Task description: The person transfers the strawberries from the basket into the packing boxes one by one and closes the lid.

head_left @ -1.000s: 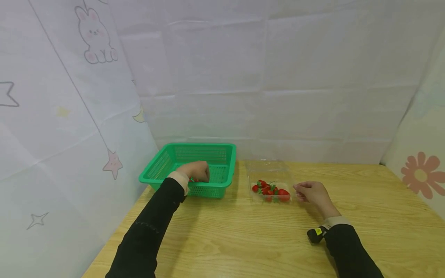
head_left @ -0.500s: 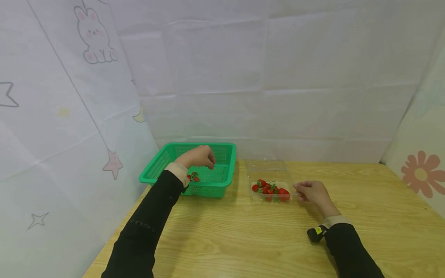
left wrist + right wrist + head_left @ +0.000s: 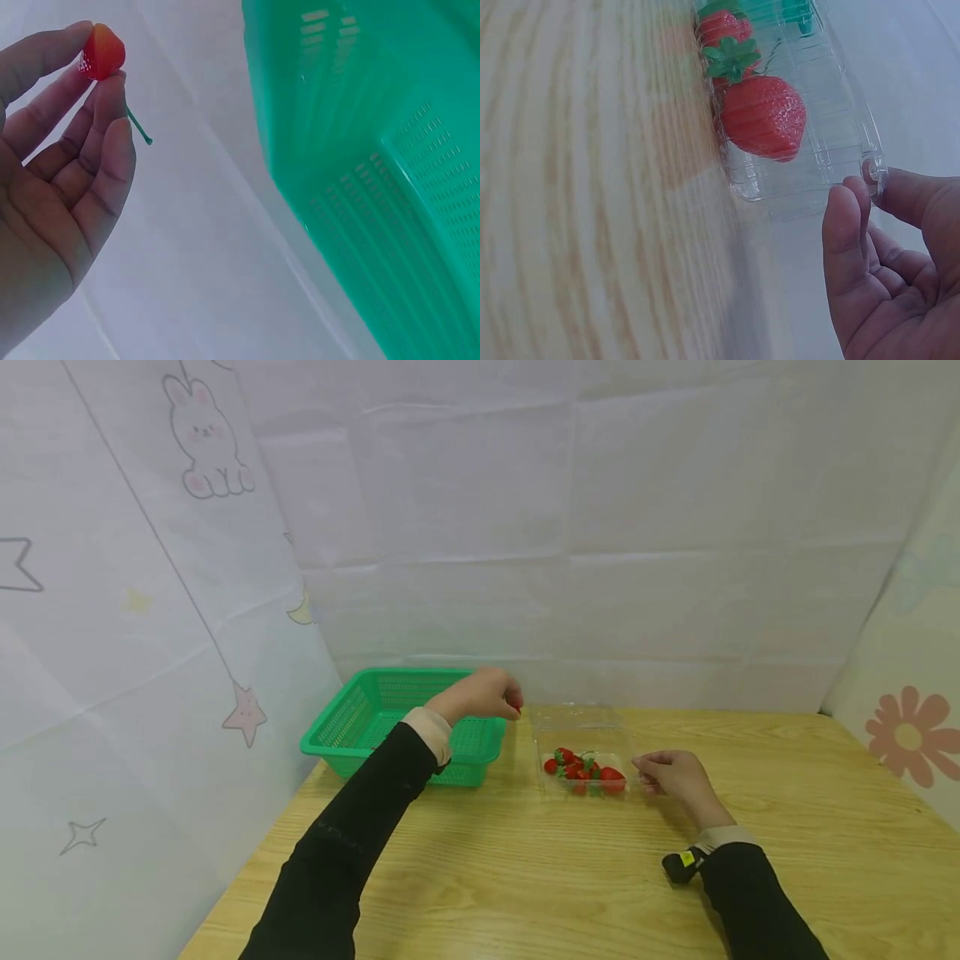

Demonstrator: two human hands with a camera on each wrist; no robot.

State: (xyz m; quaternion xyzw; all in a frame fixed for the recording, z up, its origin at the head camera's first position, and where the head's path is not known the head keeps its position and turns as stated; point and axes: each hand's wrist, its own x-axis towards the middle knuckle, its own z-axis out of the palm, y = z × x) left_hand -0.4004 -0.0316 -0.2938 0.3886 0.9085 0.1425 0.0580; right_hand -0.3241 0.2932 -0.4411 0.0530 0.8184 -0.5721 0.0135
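Between thumb and fingertips my left hand pinches a small strawberry, above the right rim of the green basket. A thin green stem hangs below the fruit in the left wrist view. My right hand pinches the corner tab of a clear plastic box at its right side. Several red strawberries with green leaves lie in the box. The largest strawberry sits nearest my right hand. My left sleeve hides most of what lies in the basket.
The box's clear lid stands raised at the back. Both containers rest on a wooden table. A white cloth wall closes off the back, with printed cloth on either side.
My left hand has risen out of the basket and moved right to its right rim, bringing the small strawberry along. The right hand has stayed at the box corner.
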